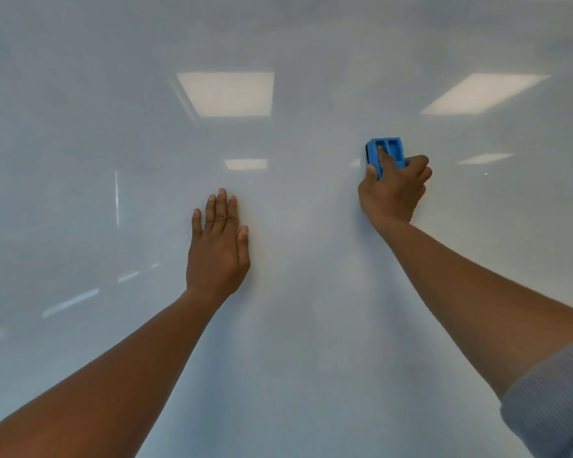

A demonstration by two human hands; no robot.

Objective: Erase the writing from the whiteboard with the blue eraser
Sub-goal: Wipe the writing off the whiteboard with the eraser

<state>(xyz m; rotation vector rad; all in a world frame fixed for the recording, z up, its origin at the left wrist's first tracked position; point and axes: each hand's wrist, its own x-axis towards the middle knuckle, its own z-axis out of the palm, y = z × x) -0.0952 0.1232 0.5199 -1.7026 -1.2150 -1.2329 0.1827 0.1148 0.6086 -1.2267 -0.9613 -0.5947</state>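
A grey ribbed knit sleeve, pushed up the right forearm, is seen nearest the camera at the lower right corner. Both bare forearms are extended upward and away from the viewer toward the board.

The glossy white whiteboard fills the whole field of view. Pale rectangular reflections of ceiling light panels are carried on its upper half, and faint bright streaks are seen at the lower left. No legible writing can be made out on the visible surface.

The left hand is laid flat against the board near the centre, palm to the surface, with the fingers extended upward and held close together and the thumb set slightly apart on the right.

The right hand is placed higher and well apart to the right. It is closed around the lower part of the small blue rectangular plastic eraser: the thumb is set on the left edge, the index finger is laid along the recessed back, and the remaining fingers are curled round the right edge. The eraser projects above the hand, is tilted slightly, and is pressed to the board, a dark pad being visible along its left edge.
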